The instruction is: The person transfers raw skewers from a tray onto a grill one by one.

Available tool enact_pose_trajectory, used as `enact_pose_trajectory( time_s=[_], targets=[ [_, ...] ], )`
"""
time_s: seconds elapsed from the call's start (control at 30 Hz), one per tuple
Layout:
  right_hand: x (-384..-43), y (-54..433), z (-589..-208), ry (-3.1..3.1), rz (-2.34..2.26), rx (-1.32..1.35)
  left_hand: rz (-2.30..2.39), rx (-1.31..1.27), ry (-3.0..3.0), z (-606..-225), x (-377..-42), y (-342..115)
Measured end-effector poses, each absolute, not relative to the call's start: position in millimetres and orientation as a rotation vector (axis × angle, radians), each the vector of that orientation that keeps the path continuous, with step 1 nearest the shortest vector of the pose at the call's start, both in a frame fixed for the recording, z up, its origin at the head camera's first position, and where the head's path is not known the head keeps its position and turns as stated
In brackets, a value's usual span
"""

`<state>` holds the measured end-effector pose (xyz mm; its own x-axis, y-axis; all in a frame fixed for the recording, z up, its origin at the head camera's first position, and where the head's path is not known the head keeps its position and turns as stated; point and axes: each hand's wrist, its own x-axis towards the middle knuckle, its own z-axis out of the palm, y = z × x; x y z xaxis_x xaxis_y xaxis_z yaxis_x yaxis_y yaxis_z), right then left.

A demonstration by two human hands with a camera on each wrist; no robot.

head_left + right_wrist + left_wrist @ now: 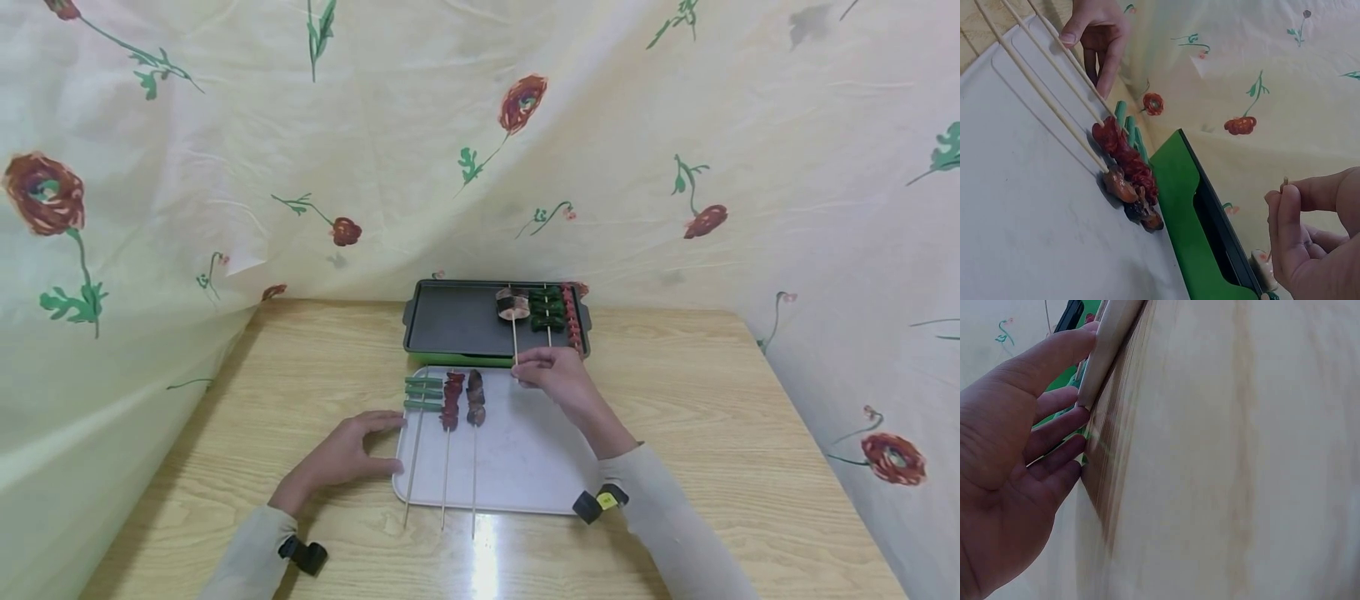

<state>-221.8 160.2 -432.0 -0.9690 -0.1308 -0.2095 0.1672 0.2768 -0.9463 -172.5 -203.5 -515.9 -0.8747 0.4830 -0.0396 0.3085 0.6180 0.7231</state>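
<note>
Right hand is pinching the pale-slice skewer by its stick, food end over the griddle, left hand is touching the tray, fingers spread; any twist is probably risking knocking the dark-green skewer.

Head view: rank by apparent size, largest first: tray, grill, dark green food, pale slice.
1. White tray, though it also sits nearer the camera
2. Grill
Dark green food and pale slice: both clearly smaller, too alike to rank.
</note>
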Motion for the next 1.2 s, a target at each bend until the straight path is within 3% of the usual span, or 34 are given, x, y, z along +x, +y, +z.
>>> enact_pose_trajectory(
  time_s=[1.2],
  targets=[
    [-210, 166, -443, 2.288, -1.674, -0.048, 1.130, 0.638, 2.594, -514, -173, -202]
  ],
)
